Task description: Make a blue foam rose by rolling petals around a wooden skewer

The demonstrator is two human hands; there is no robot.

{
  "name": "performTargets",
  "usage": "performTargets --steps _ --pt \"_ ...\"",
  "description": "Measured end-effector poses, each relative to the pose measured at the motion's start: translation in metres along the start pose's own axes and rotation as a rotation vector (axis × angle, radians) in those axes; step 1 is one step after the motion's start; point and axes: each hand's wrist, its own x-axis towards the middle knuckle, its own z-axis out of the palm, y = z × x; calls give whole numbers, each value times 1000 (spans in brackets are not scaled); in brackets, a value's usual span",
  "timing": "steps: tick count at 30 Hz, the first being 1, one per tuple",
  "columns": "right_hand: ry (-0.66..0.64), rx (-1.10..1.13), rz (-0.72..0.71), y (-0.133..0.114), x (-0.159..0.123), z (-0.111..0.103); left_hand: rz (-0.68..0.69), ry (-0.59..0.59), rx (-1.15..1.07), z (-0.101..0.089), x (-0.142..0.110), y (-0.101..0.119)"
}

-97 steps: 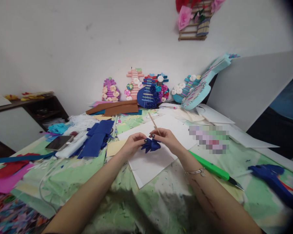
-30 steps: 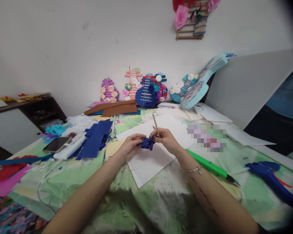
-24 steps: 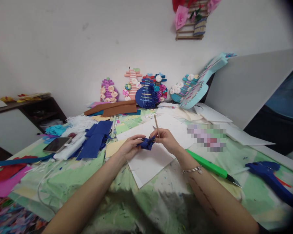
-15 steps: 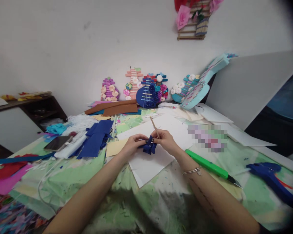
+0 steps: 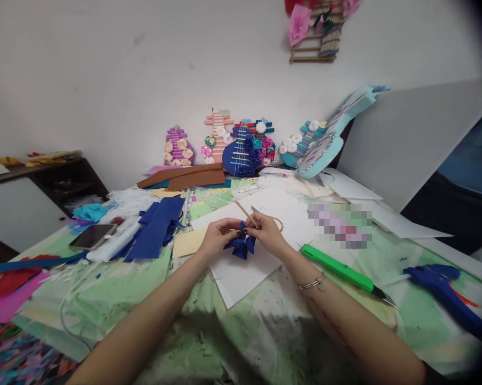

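Dark blue cut paper (image 5: 240, 248), shaped in petal-like pieces, hangs between my two hands above white sheets. My left hand (image 5: 220, 235) pinches its upper left edge with thumb and fingers. From the other side, my right hand (image 5: 267, 233) pinches the same paper at its top, fingertips close to the left ones. A thin light-brown stick (image 5: 246, 213) sticks out up and left from the right hand's fingers. Behind that hand show a pointed grey tip and a tan curved loop (image 5: 280, 223), possibly scissors; I cannot tell whether they are held.
White paper (image 5: 241, 286) lies under my hands. To the left are blue sheets (image 5: 155, 227), a phone (image 5: 92, 236) and white cord. On the right lie a green craft knife (image 5: 339, 268), blade bared, and a blue glue gun (image 5: 437, 291). Decorated paper instruments (image 5: 236, 155) stand against the wall.
The blue paper has turned and its petals hang a little lower. The stick leans further left. A grey tip and a tan loop have come into view behind my right hand.
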Motion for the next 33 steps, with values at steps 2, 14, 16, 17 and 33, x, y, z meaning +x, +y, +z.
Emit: performTargets --steps 2,14,16,17,33 --pt "13 -27 -6 -1 -1 0 -4 10 17 0 0 1" --pt "-45 -28 -40 -3 -1 -1 0 -11 25 3 -2 4" --pt "-60 -1 -39 -3 -2 -1 -1 -25 13 3 -2 3" --pt "-67 12 -38 -3 -2 -1 -1 -29 7 3 -2 3" --pt "-90 19 -78 -10 -4 0 -18 -19 -16 3 -1 1"
